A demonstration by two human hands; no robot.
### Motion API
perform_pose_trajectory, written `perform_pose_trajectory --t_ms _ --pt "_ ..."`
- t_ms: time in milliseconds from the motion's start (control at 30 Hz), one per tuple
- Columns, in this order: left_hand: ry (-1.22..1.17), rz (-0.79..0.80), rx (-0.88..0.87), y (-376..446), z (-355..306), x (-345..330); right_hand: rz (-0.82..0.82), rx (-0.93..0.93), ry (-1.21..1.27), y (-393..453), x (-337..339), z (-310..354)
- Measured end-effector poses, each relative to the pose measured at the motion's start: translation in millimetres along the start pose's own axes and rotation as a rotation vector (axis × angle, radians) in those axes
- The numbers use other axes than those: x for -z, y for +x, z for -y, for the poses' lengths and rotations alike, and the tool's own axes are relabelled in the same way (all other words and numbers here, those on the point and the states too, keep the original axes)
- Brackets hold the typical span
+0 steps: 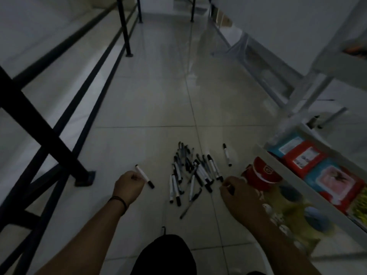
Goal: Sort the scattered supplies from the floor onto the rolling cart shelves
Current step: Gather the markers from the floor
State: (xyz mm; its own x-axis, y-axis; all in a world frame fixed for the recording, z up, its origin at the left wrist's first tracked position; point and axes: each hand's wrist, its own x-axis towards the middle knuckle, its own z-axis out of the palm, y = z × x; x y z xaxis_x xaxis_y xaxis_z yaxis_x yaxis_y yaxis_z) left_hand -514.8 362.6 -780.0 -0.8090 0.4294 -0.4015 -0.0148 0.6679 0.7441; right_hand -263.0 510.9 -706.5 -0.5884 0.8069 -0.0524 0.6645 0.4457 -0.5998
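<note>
Hands gathering markers from the floor beside a cart.
Left hand (129,183) pinches one marker (144,176); right hand (234,190) curls around something dark, unclear. Best collect the near pile (190,175) in bundles.

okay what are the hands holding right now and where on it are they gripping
The left hand holds a white marker around its middle, black cap pointing away. The right hand pinches something dark at the pile of pens; what it is cannot be told.

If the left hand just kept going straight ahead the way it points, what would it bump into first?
Probably nothing soon. The left hand, gripping a marker, points up the bare floor; the pile of pens lies off to its right. Depth is hard to judge here.
</note>
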Motion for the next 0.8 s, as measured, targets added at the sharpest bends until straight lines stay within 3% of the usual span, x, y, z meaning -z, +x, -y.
perform_pose_trajectory --t_ms 167,400,533,667,800 --pt "0.103 -0.009 0.132 57 19 -31 0.216 -0.094 -0.019 44 -64 -31" --pt "0.227 -0.047 0.147 139 33 -81 0.317 -0.161 -0.146 106 -122 -73" --pt "0.246 -0.094 0.211 181 41 -103 0.294 -0.119 -0.081 132 -148 -99" --pt "0.379 -0.026 0.199 190 34 -115 0.296 -0.096 -0.12 153 -166 -120" --pt "0.168 -0.058 0.151 162 24 -142 0.208 -0.052 -0.062 166 -184 -133"
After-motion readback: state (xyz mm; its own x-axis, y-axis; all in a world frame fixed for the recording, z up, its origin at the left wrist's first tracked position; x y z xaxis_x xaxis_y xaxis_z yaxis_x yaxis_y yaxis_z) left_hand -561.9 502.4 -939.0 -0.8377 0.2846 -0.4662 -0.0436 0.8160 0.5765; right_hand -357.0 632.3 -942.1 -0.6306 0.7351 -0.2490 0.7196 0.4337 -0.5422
